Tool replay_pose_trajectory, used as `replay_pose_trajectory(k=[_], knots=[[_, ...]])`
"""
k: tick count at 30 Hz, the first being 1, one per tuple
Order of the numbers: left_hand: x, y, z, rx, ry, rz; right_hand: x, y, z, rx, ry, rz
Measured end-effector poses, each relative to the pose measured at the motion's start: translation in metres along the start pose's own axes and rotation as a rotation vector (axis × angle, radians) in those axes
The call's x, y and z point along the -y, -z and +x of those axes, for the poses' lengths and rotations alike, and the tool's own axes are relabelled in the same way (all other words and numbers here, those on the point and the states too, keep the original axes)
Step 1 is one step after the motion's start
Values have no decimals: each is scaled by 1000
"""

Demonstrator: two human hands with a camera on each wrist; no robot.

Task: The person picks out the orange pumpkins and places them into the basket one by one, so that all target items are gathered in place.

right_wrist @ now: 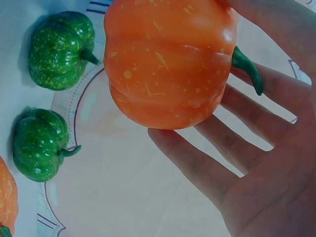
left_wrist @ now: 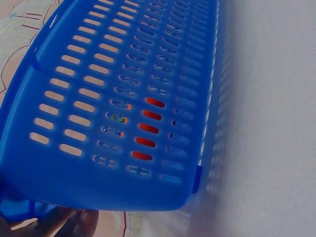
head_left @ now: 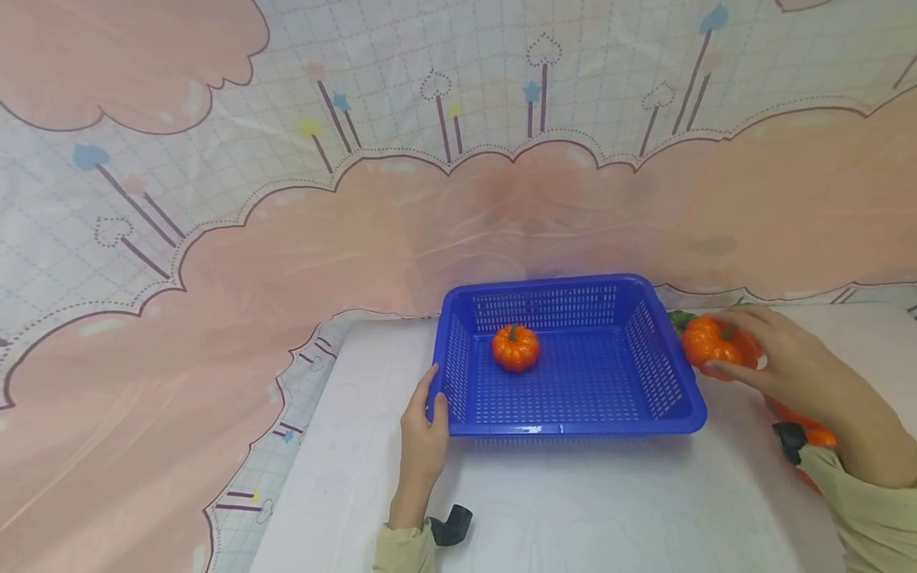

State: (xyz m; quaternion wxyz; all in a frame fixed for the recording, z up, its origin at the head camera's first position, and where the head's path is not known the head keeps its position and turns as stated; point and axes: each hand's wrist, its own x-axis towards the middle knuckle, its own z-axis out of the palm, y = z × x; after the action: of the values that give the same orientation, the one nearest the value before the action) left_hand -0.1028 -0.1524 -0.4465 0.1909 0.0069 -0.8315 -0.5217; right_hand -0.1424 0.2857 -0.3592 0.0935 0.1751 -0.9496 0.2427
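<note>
A blue slotted basket (head_left: 666, 374) sits on the white table, with one small orange pumpkin (head_left: 515, 347) inside near its back. My left hand (head_left: 424, 430) grips the basket's near-left corner; the basket wall (left_wrist: 98, 98) fills the left wrist view, and orange shows through its slots. To the right of the basket my right hand (head_left: 781, 358) holds a second orange pumpkin (head_left: 709, 341) (right_wrist: 168, 64) with a green stem, lifted just outside the basket's right rim. My fingers (right_wrist: 232, 148) curl around it.
Two green pumpkins (right_wrist: 60, 49) (right_wrist: 39, 143) lie on the table below my right hand, and part of another orange one (right_wrist: 7, 202) shows at the edge. More orange pieces (head_left: 813, 430) lie under my right wrist. A pink patterned cloth hangs behind the table.
</note>
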Motion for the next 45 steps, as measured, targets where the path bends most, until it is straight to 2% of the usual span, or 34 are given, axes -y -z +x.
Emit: replay_pose_trajectory(k=[15, 21, 30, 37, 45], knots=[[2, 2, 0, -7, 5, 19, 10, 0, 6, 6, 23, -5], [2, 1, 0, -5, 4, 14, 15, -1, 11, -3, 49, 40], [-1, 0, 0, -3, 3, 5, 21, -4, 19, -5, 98, 38], [-1, 0, 0, -4, -5, 6, 28, -6, 24, 29, 70, 61], [0, -1, 1, -8, -12, 11, 36, -10, 31, 28, 87, 9]])
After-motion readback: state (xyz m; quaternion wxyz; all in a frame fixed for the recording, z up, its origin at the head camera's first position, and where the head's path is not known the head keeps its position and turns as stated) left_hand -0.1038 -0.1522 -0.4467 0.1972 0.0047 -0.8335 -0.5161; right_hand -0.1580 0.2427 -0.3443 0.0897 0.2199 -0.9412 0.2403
